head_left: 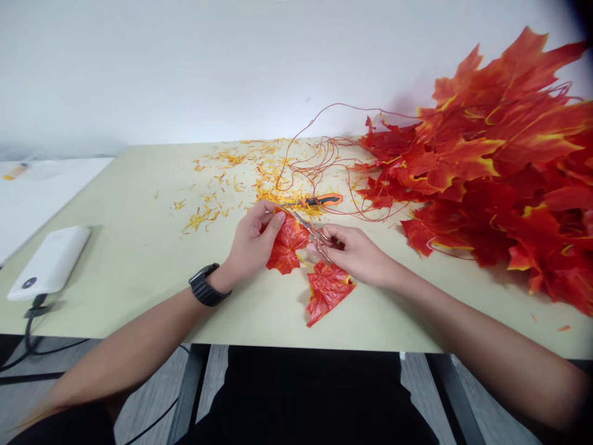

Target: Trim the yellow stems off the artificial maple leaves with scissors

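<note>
A red artificial maple leaf is pinched at its upper left by the thumb and fingers of my left hand. My right hand is closed round the handles of small scissors, whose blades point up and left along the leaf's upper edge. How far the blades are apart is hard to make out. Just below the right hand, a cut piece of red leaf lies on the table. Beyond both hands rests a tool with an orange and black handle, its thin shaft pointing left among yellow scraps.
A large heap of red maple leaves fills the table's right side, with loose red cords trailing left from it. Yellow clippings are scattered across the back. A white power bank with a black cable sits at the left edge.
</note>
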Demonstrator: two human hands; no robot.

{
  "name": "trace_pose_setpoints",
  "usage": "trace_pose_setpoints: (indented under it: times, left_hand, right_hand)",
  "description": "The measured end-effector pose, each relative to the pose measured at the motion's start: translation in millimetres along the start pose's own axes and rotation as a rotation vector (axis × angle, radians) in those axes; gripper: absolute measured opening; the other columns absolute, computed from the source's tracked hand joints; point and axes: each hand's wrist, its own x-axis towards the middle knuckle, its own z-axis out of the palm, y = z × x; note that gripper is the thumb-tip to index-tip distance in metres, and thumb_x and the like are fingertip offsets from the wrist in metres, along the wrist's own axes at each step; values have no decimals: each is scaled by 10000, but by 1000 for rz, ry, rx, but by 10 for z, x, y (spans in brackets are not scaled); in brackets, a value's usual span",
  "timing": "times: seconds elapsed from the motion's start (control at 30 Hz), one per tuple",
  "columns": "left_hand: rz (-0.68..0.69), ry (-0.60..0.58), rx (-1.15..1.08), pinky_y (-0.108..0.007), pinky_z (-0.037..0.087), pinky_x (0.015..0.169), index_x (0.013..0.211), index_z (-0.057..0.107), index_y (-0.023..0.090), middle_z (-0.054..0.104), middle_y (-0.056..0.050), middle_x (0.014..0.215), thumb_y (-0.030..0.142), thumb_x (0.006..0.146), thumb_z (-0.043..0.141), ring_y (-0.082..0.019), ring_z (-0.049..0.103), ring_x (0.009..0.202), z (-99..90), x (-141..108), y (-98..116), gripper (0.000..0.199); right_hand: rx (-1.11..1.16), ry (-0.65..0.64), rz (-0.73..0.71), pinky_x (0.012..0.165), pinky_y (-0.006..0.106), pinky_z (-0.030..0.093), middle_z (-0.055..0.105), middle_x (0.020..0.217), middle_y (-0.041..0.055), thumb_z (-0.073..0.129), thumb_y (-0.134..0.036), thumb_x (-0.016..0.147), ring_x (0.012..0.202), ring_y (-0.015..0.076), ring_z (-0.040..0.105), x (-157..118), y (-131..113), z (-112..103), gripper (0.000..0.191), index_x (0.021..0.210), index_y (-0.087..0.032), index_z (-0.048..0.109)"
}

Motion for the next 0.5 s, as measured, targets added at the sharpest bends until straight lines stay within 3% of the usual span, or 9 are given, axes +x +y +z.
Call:
trace_pose_setpoints:
  times: [0.5]
  left_hand:
    - [-51, -19, 3, -208, 442, 553, 943, 542, 211, 632, 19, 733, 615, 962, 743, -94, 577, 619, 13, -19, 17, 451]
  right_hand:
    - [91, -6, -2, 631, 284, 298, 461, 706, -20, 711, -514, 924, 682, 136, 427, 15, 69, 20, 473, 722, -220, 400]
